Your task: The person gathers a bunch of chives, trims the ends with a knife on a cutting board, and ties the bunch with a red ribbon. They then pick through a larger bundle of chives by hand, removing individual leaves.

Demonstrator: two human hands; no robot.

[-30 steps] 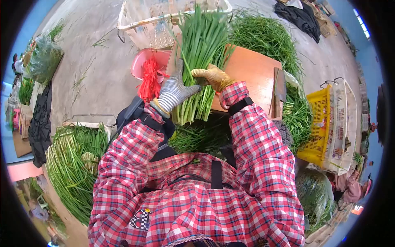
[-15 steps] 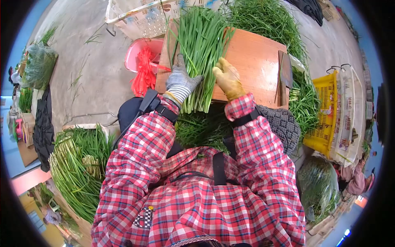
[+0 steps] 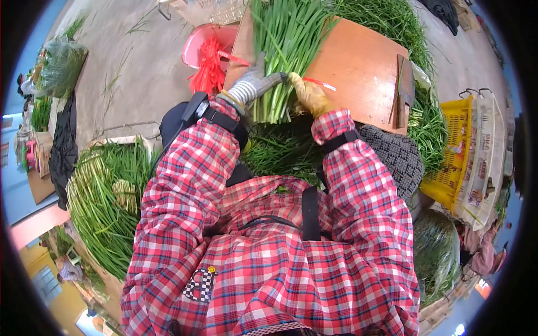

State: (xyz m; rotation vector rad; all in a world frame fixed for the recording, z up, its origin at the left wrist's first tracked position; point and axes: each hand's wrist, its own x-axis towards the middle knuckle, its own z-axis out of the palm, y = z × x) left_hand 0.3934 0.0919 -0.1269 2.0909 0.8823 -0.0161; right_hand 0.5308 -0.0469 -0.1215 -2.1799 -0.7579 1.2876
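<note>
A bunch of garlic chives lies on the orange-brown board, its cut stalk ends toward me. My left hand, in a grey striped glove, is wrapped round the left side of the stalks, fingers reaching across the top. My right hand, in a yellow glove, is pinched closed at the right side of the bunch, fingertips close to the left fingers. A red tie strip with a pale end sticks out to the right from the right hand. The strip's course around the stalks is hidden.
Left of the board, a pink basin holds red strips. Loose chives are heaped behind the board. More chives fill a container at left. A yellow crate stands at right.
Both hands have come closer together over the stalks. A red strip now shows at the right hand. The board and bunch sit slightly higher and further right in view.
</note>
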